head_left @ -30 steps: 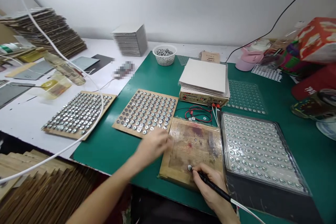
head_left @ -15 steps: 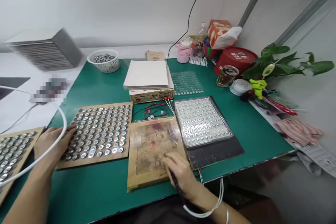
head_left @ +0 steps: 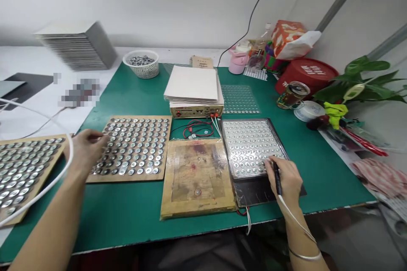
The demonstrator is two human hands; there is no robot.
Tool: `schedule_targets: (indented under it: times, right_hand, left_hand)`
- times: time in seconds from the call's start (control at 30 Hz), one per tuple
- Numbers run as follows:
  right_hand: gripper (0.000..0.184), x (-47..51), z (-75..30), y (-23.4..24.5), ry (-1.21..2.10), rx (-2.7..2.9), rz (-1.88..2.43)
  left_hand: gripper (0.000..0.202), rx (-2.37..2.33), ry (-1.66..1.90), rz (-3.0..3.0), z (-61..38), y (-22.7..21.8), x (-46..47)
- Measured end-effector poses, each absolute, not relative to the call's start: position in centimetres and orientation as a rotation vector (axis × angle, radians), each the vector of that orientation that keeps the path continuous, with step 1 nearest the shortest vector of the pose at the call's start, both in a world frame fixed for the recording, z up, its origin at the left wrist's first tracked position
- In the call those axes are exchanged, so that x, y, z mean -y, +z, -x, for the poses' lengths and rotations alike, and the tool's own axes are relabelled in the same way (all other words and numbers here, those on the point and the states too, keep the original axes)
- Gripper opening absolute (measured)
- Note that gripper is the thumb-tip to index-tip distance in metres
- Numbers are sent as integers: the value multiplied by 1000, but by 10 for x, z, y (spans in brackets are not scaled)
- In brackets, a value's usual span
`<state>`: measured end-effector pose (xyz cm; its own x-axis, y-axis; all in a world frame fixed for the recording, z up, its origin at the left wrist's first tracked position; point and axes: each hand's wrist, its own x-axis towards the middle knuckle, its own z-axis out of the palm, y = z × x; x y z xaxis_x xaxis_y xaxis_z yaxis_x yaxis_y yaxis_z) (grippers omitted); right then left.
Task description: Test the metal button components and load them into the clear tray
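Observation:
My right hand (head_left: pixel 286 178) grips a slim black pen-like tool (head_left: pixel 277 180) with a white cord. Its tip end is at the lower right of a clear tray (head_left: pixel 233 168) holding rows of small round pieces. My left hand (head_left: pixel 85 152) is at the left edge of a brown board (head_left: pixel 161 176) with rows of round metal pieces (head_left: pixel 132 146). Its thumb and fingers are pinched together; whatever is between them is too small to make out. Between the two stands a worn wooden block (head_left: pixel 187 178) with a small round spot near its front.
Another board of round pieces (head_left: pixel 23 178) lies at far left, under a white cable (head_left: pixel 62 175). Behind the block are an instrument (head_left: pixel 193 111) topped with white sheets (head_left: pixel 192 82), and red and black leads (head_left: pixel 203 123). A white basket (head_left: pixel 143 67) holds metal pieces. A red tub (head_left: pixel 308 76) stands back right.
My right hand has moved right with the tool, from the wooden block to the clear tray. The left hand has shifted slightly up along the board's edge. The whole view has turned a little left.

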<state>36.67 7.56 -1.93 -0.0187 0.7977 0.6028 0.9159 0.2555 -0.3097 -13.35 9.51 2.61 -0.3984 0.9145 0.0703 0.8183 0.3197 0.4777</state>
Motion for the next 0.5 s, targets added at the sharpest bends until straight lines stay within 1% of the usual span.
schedule_targets:
  times: [0.07, 0.1, 0.17, 0.2, 0.27, 0.33, 0.5]
  right_hand:
    - [21, -67, -350, -13, -64, 1693, 1525]
    - [22, -61, -337, -9, 92, 1627, 1497]
    - [21, -48, -306, -4, 522, 1606, 1403]
    - [19, -41, -289, -2, 736, 1652, 1340]
    - [12, -32, -259, -1, 1044, 1784, 1235]
    - [14, -27, -239, -3, 1159, 1855, 1219]
    - [18, -28, -232, -10, 1204, 1896, 1313]
  left_hand:
    - [30, -2280, 720, -1622, 90, 22, -74]
    - [28, -2175, 715, -1679, 65, 16, -62]
    - [20, -1754, 653, -1874, 12, 0, -36]
    - [20, -1577, 656, -1982, -11, -8, -24]
    - [21, -1509, 719, -2138, -44, -22, -7]
    - [18, -1556, 785, -2216, -58, -30, 0]
    - [14, -1536, 817, -2219, -51, -29, -3]
